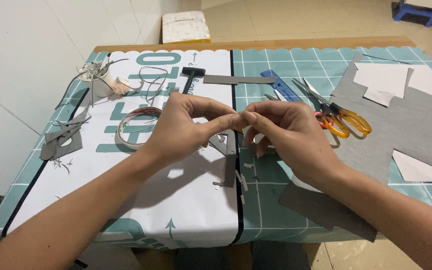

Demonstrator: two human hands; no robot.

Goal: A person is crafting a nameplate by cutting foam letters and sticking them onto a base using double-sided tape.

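My left hand (186, 127) and my right hand (281, 132) meet above the middle of the table, fingertips pinched together on a small grey piece that the fingers almost wholly hide. Under them lies a grey strip piece (229, 162) with small offcuts around it. Orange-handled scissors (338, 117) lie just right of my right hand, and a blue ruler (283, 87) lies beyond it.
A large grey sheet (406, 130) with white paper pieces covers the right side. A roll of tape (132, 127), a white cup (101, 82) of scraps, grey offcuts (63, 137), a black-headed tool (192, 75) and a grey strip (238, 79) lie on the patterned tablecloth (126, 200).
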